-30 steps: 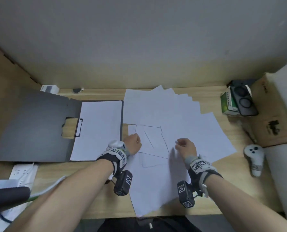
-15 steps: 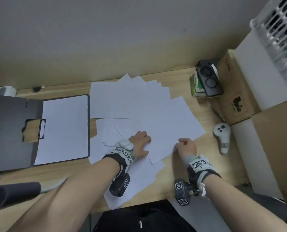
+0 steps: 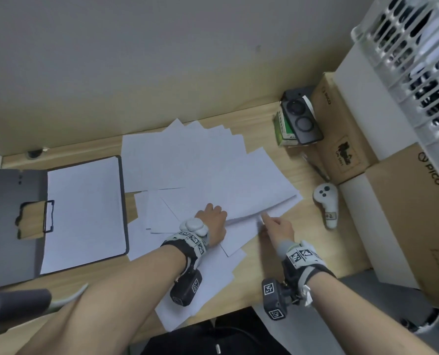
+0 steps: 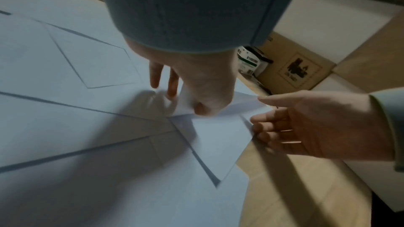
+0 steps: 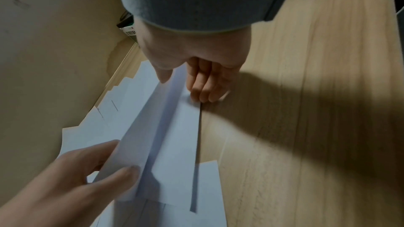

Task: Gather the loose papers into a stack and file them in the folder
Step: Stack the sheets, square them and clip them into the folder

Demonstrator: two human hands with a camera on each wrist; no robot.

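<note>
Loose white papers (image 3: pixel 213 170) lie fanned across the wooden desk (image 3: pixel 303 257). At the left an open dark grey folder (image 3: pixel 8 213) holds one white sheet (image 3: pixel 85 208) beside its clip. My left hand (image 3: pixel 210 216) pinches the near edge of the upper sheets (image 4: pixel 218 137), thumb on top (image 4: pixel 203 108), and that edge is lifted off the lower papers. My right hand (image 3: pixel 274 224) is just to its right at the same edge. Its thumb (image 5: pixel 163 77) touches the raised sheet (image 5: pixel 166 127), and its straight fingers (image 5: pixel 203 92) lie on the lower sheet.
A white controller (image 3: pixel 326 203) lies right of the papers. Cardboard boxes (image 3: pixel 341 155) and a green box (image 3: pixel 283 129) with a black device on it line the right side. A white basket (image 3: pixel 418 60) hangs over the far right. The wall closes the back.
Both hands have moved right along the near edge of the papers. The upper sheets' edge now stands lifted. My right hand's fingers have straightened. The head view has swung right.
</note>
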